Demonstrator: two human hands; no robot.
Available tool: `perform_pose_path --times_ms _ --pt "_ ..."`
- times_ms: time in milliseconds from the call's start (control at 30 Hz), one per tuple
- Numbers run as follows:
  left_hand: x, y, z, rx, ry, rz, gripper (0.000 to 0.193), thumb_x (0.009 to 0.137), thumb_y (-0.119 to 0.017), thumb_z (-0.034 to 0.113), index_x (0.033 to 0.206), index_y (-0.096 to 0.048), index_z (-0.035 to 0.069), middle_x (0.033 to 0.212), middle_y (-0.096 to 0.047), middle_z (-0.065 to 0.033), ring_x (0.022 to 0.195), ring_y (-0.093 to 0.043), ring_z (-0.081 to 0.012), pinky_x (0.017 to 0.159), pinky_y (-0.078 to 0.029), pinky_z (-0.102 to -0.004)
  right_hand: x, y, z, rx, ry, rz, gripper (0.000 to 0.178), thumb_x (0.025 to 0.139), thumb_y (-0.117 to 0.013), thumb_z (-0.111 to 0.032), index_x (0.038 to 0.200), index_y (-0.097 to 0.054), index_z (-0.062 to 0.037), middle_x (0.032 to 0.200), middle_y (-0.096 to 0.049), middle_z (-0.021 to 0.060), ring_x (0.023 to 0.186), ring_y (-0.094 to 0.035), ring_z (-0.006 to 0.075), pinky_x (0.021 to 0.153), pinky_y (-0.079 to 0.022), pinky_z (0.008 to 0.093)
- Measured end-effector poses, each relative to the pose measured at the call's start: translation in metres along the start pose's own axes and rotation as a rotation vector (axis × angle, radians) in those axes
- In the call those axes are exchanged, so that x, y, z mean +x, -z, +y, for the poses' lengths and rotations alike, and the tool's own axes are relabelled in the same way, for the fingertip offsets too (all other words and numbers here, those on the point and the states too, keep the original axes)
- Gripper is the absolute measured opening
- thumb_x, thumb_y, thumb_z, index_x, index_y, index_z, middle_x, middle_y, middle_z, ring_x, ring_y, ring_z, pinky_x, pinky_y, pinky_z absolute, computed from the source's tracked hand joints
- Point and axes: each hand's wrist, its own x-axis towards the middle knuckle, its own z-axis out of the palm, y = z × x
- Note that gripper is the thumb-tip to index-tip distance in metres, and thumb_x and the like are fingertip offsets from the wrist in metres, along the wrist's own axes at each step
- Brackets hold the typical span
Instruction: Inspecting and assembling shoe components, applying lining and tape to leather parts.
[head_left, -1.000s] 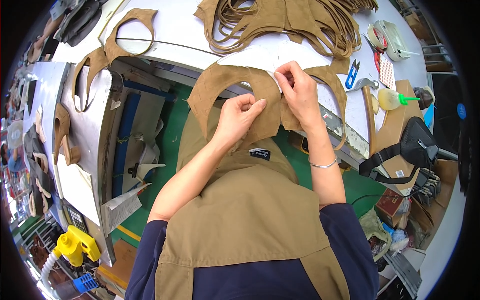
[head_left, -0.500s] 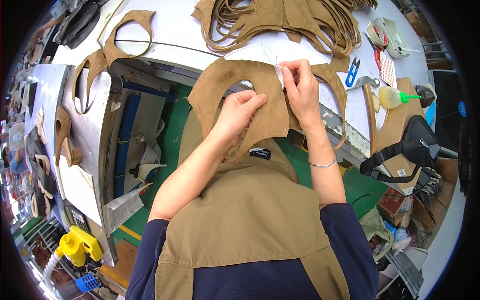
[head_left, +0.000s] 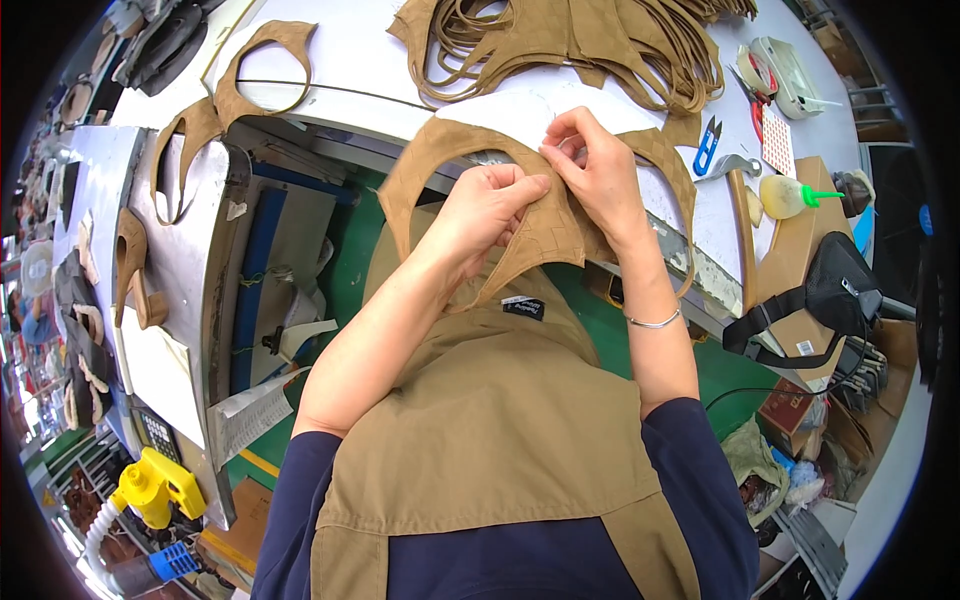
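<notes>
Over my lap at the table's edge I hold a brown, suede-like cut piece (head_left: 546, 240) with a large curved opening, its shape like a shoe upper. My left hand (head_left: 488, 215) is closed on it beside the opening, thumb pressed against the curled fingers. Higher up, the thumb and fingers of my right hand (head_left: 598, 172) pinch its upper edge. More brown material, a curved strip (head_left: 672, 165), stretches from behind my right hand over the table edge. What lies beneath my left fingers is hidden.
A pile of brown cut pieces (head_left: 570, 45) lies on the white table (head_left: 370, 75), with two linked pieces (head_left: 232, 100) at its left. Blue thread snips (head_left: 707, 146), a hammer (head_left: 735, 168) and a green-tipped bottle (head_left: 790, 196) are to the right. A black bag (head_left: 845, 285) hangs beyond.
My left hand has shifted slightly right and up along the brown piece, which is now bent more narrowly between my hands. My right fingers have moved a little left along its upper edge.
</notes>
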Motion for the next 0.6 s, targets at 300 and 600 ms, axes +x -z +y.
perform_pose_path --times_ms 300,600 --pt "-0.008 -0.004 -0.002 0.254 -0.054 0.132 0.021 0.089 -0.071 0.021 0.088 -0.055 0.007 0.060 -0.054 0.0041 0.052 -0.047 -0.0034 0.046 -0.034 -0.0198 0.008 0.001 0.009 -0.134 0.081 0.041 0.010 0.086 -0.062 -0.008 0.092 -0.055 -0.0027 0.084 -0.069 0.0099 0.065 -0.065 0.0232 0.060 -0.051 0.0347" --pt "-0.015 -0.017 -0.017 0.892 -0.560 0.387 0.049 0.087 -0.067 0.014 0.130 -0.045 0.008 0.060 -0.058 -0.0088 0.056 -0.059 -0.0241 0.060 -0.050 -0.0351 0.006 0.006 0.010 -0.017 -0.010 0.035 0.009 0.088 -0.059 -0.006 0.090 -0.052 -0.0010 0.084 -0.068 0.0126 0.063 -0.064 0.0247 0.058 -0.050 0.0332"
